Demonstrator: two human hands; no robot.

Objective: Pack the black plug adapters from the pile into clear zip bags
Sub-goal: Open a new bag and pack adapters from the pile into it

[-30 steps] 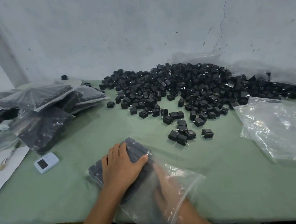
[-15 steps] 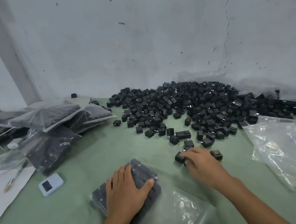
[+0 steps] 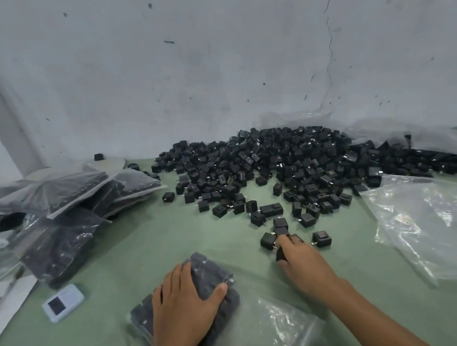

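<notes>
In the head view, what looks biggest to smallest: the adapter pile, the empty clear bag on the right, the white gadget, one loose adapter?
1. Adapter pile
2. empty clear bag
3. white gadget
4. loose adapter
The gadget is nearer, so the last gap is unsure.
</notes>
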